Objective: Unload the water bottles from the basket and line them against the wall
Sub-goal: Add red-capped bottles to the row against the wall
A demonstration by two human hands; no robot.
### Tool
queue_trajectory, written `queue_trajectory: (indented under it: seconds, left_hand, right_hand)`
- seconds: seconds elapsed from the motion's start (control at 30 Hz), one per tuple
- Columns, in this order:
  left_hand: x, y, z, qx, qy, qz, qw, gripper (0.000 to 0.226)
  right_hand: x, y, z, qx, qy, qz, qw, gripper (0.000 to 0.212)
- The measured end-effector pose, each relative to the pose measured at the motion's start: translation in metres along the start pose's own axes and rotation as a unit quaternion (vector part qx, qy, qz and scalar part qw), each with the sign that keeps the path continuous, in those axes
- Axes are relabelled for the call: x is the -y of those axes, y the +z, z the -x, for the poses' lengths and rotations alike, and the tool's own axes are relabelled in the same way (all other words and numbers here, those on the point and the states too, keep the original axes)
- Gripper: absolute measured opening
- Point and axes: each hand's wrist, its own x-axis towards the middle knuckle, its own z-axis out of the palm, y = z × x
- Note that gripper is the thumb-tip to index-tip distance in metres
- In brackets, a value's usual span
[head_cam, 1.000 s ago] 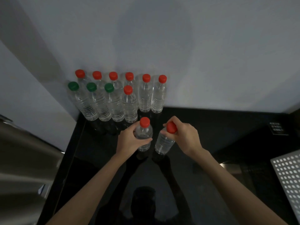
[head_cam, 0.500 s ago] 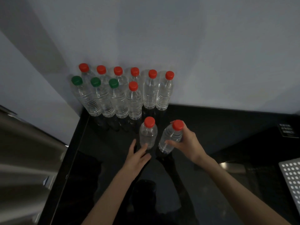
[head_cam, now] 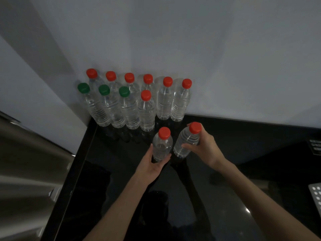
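We are at the placing step: two bottles are out and not yet in line. Our left hand [head_cam: 151, 165] wraps its fingers round the base of an upright red-capped bottle [head_cam: 162, 145] standing on the black tabletop [head_cam: 121, 171]. Just beside it at three o'clock, our right hand [head_cam: 205, 148] grips a second bottle [head_cam: 187, 141], its cap tilted toward one o'clock. Next, we judge, both want sliding toward twelve o'clock, into the free front-row places by the wall [head_cam: 191, 40]. The lined bottles [head_cam: 147, 110] at eleven o'clock stand close together, so a nudge could topple them. A steel surface [head_cam: 26, 162] lies at nine o'clock, a perforated white panel [head_cam: 317, 197] at four o'clock.
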Motion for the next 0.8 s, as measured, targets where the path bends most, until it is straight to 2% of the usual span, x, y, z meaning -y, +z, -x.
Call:
queue_trajectory:
  seconds: [0.2, 0.4, 0.7, 0.8]
  left_hand:
    - [-0.015, 0.02, -0.023, 0.015, -0.014, 0.022, 1.0, 0.028]
    - [-0.031, 0.046, -0.054, 0.009, -0.031, 0.085, 0.996, 0.045]
    - [-0.041, 0.06, -0.081, 0.031, -0.04, 0.143, 0.988, 0.051]
    - [-0.035, 0.053, -0.078, 0.04, -0.069, 0.164, 0.983, 0.054]
  right_hand:
    - [0.003, -0.002, -0.031, -0.001, -0.007, 0.002, 1.0, 0.057]
    - [0.006, -0.004, -0.067, -0.012, -0.017, 0.003, 1.0, 0.057]
    - [-0.007, -0.003, -0.087, -0.026, -0.013, 0.004, 1.0, 0.059]
    - [-0.009, -0.003, -0.088, -0.044, -0.01, 0.005, 0.999, 0.061]
